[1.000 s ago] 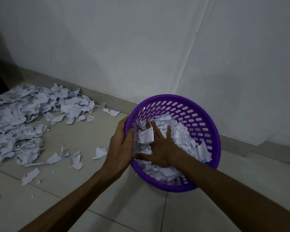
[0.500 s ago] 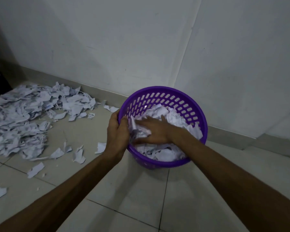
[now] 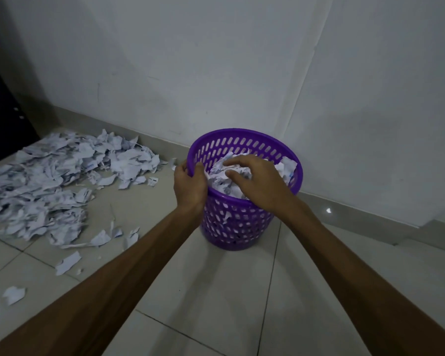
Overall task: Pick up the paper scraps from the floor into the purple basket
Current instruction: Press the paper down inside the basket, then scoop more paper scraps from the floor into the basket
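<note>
A big pile of paper scraps [image 3: 54,186] waits on the floor [image 3: 216,291]. The purple basket [image 3: 242,227] stands upright. The left hand [image 3: 189,187] grips its rim, keeping it steady. The right hand [image 3: 257,185], fingers loosely spread, pushes paper down, probably making room.

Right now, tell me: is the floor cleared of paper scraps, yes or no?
No: a large pile of paper scraps still lies on the floor to the left of the purple basket.

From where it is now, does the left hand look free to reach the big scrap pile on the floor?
Probably yes, once it lets go: the left hand grips the purple basket rim, and only bare floor separates it from the scrap pile.
</note>
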